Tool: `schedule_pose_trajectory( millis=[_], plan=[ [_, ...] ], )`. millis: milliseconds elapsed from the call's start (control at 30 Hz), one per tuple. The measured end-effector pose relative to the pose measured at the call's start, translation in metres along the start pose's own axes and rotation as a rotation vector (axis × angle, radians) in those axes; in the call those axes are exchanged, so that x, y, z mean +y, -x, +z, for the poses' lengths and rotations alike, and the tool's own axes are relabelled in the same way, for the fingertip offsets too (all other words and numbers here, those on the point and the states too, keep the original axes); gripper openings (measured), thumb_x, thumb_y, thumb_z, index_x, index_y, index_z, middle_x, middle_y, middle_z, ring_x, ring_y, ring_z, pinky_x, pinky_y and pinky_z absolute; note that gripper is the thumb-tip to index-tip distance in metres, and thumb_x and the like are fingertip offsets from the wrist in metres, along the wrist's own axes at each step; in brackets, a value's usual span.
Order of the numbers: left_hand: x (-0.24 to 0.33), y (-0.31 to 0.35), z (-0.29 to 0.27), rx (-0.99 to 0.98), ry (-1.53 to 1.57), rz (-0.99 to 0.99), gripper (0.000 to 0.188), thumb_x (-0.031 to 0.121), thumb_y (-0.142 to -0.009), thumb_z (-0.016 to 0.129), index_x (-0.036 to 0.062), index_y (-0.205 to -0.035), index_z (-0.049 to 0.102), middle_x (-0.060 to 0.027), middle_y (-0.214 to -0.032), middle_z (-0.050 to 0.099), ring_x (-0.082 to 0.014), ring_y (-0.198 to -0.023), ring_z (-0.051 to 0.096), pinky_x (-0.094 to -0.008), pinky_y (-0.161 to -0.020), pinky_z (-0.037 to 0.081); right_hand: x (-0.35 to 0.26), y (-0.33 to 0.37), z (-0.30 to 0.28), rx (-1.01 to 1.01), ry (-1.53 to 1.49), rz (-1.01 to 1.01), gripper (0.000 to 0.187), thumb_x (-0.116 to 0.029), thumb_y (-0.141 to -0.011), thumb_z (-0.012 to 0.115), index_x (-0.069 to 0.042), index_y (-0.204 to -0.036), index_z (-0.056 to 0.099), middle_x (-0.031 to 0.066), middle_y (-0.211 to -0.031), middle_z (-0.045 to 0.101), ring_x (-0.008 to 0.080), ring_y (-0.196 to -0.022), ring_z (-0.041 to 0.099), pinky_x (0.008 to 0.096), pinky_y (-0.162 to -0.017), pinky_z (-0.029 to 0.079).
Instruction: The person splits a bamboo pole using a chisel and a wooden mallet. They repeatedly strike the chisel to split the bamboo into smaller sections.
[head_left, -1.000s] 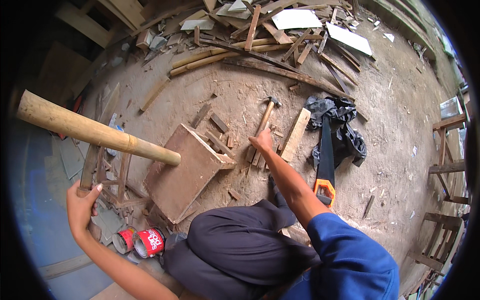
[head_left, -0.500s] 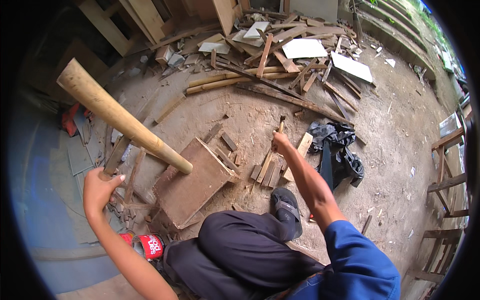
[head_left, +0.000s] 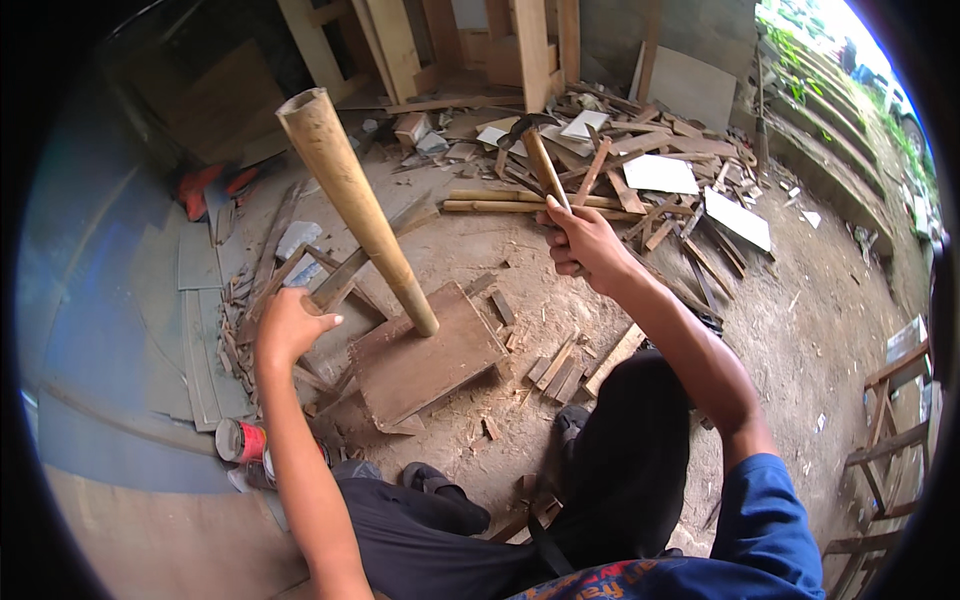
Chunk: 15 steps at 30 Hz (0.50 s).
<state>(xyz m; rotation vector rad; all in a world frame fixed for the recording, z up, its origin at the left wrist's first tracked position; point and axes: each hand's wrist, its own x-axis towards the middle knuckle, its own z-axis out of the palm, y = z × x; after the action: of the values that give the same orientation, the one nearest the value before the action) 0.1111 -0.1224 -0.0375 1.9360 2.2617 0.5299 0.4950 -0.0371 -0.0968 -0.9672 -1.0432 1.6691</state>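
My right hand (head_left: 585,243) is closed around the wooden handle of a hammer (head_left: 543,165), raised with its dark head uppermost. At the left, my left hand (head_left: 290,325) is closed at the near end of a wooden batten (head_left: 370,258), its thumb sticking out and its other fingers mostly hidden. The batten slants away behind a thick bamboo pole (head_left: 365,220). Hollow at the top, the pole leans to the left, its lower end on a brown wooden board (head_left: 430,360) that looks like the top of a low block or box.
Short wood offcuts (head_left: 560,375) lie right of the board. Farther back is a heap of scrap wood (head_left: 640,150) with white panels (head_left: 662,174). Red cans (head_left: 240,441) stand near my left forearm. A wooden frame (head_left: 890,445) stands far right.
My right hand has lifted the hammer from low over the offcuts to chest height. My view has shifted up and left, and my legs are spread wider. The left hand stays at the batten.
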Motion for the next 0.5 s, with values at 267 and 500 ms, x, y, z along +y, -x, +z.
schedule_pose_trajectory(
  millis=[267,500],
  plan=[
    [-0.030,0.033,0.007,0.057,-0.003,0.041,0.042,0.030,-0.069,0.084,-0.0035,-0.091,0.070,-0.0247,-0.084,0.069,-0.0400,-0.080,0.067,-0.0432,-0.074,0.052,0.061,-0.017,-0.006,0.016,0.408,0.121,0.032,-0.034,-0.102,0.057,-0.004,-0.093,0.056,-0.0029,-0.070,0.042,0.0069,-0.051,0.037,0.0246,-0.043,0.031],
    [-0.042,0.057,0.006,0.040,0.077,-0.028,0.042,0.030,-0.071,0.083,-0.0021,-0.095,0.070,-0.0232,-0.085,0.070,-0.0391,-0.082,0.068,-0.0434,-0.075,0.052,0.097,-0.017,-0.017,0.172,0.086,0.301,0.031,-0.035,-0.102,0.054,-0.005,-0.095,0.052,-0.0021,-0.066,0.043,0.0087,-0.047,0.039,0.0247,-0.040,0.031]
  ],
)
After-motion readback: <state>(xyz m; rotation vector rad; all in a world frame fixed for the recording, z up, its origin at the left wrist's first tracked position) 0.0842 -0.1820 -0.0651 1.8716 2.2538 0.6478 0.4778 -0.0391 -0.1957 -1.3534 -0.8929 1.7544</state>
